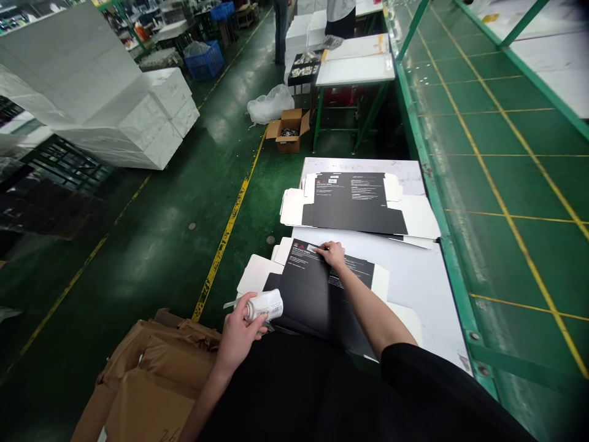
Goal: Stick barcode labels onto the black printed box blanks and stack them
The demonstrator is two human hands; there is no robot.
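My left hand (243, 328) grips a roll of white barcode labels (269, 304), with a loose strip of backing sticking out to the left. My right hand (332, 253) reaches forward onto a flat, unfolded black carton (304, 294) with white flaps and printed text. Its fingers are stretched out and touch a small white label (313, 248) near the carton's top edge. Beyond it lies a second flat black carton (350, 202), with a white barcode label (332, 181) near its top left; other flat sheets show beneath it.
The white table (414, 270) borders a green metal frame (453, 270) on the right. Brown cardboard (156, 380) stands at lower left. An open carton (288, 144) sits on the floor ahead, before another table (354, 70). White wrapped blocks (151, 123) are stacked left. People stand in the background.
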